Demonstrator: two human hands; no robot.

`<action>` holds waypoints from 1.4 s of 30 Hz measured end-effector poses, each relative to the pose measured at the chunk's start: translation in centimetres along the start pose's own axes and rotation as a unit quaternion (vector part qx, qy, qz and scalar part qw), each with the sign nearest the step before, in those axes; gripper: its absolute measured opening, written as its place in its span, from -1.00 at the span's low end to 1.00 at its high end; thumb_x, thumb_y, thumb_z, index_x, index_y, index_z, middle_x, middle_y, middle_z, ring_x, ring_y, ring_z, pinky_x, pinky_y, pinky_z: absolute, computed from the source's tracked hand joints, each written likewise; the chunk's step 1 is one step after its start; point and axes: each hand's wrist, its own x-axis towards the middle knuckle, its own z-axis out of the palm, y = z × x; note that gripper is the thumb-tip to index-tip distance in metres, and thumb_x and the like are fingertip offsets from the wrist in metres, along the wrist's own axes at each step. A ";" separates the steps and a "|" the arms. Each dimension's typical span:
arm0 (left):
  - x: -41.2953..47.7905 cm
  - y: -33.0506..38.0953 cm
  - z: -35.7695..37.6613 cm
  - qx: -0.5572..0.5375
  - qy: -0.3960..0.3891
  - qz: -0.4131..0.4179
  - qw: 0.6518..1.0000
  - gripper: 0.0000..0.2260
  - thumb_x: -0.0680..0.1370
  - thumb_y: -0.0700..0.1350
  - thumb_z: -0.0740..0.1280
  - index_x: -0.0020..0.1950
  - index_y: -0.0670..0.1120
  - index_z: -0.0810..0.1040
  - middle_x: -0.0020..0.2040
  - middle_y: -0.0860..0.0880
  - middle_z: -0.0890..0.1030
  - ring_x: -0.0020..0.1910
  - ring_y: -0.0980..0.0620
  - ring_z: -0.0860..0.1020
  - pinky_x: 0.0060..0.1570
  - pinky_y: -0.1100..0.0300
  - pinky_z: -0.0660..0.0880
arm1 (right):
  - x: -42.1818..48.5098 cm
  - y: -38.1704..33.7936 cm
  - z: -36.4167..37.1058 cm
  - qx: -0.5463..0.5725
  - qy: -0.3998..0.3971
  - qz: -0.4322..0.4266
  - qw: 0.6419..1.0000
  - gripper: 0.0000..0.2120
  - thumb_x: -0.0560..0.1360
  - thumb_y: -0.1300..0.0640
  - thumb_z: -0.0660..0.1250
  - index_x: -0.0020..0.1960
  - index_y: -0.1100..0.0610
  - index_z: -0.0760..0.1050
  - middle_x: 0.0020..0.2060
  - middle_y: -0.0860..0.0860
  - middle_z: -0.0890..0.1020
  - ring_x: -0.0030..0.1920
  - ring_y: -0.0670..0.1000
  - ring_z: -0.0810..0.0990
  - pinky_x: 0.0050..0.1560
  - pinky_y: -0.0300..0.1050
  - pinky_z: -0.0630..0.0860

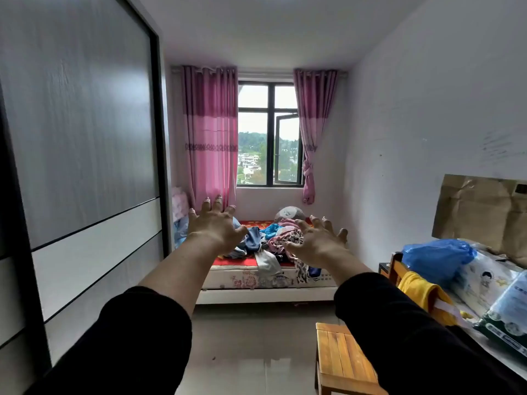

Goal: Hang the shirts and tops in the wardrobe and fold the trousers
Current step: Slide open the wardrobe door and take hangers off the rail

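Observation:
A heap of mixed clothes (271,240) lies on the bed (268,280) at the far end of the room, under the window. Both my arms stretch out in front of me in black sleeves. My left hand (215,223) is held up with its fingers spread and holds nothing. My right hand (318,242) is spread the same way, also with nothing in it. Both hands are in mid-air, well short of the bed. The wardrobe (79,166) with grey sliding doors fills the left side; its doors are closed.
A wooden stool (345,360) stands on the tiled floor at lower right. Along the right wall a table carries a blue plastic bag (436,258), packaged goods and a yellow cloth (419,292). Pink curtains (211,132) frame the window.

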 end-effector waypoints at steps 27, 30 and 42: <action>29.6 1.8 15.3 0.007 0.005 -0.037 0.999 -0.48 0.56 0.18 0.14 0.49 0.02 0.21 0.46 -0.10 0.25 0.45 -0.16 0.15 0.32 -0.11 0.26 | 33.1 2.7 9.6 -0.054 0.028 -0.091 0.994 -0.35 0.51 -0.25 0.23 0.50 -0.03 0.15 0.46 0.06 0.22 0.48 0.13 0.12 0.44 0.27 0.07; 33.6 0.4 17.8 0.022 -0.008 -0.066 0.998 -0.46 0.56 0.19 0.13 0.49 0.02 0.21 0.48 -0.11 0.21 0.46 -0.16 0.13 0.34 -0.11 0.23 | 37.5 1.7 12.5 -0.055 0.009 -0.118 0.991 -0.35 0.52 -0.23 0.21 0.51 -0.01 0.12 0.48 0.08 0.20 0.49 0.14 0.12 0.42 0.22 0.11; 49.3 -13.2 25.9 0.083 0.034 -0.147 0.985 -0.56 0.55 0.07 0.14 0.40 -0.04 0.31 0.38 -0.12 0.33 0.36 -0.14 0.26 0.23 -0.06 0.31 | 57.4 -9.8 25.6 -0.016 -0.001 -0.219 0.976 -0.40 0.49 -0.18 0.24 0.45 0.01 0.21 0.38 0.08 0.29 0.41 0.15 0.22 0.34 0.22 0.22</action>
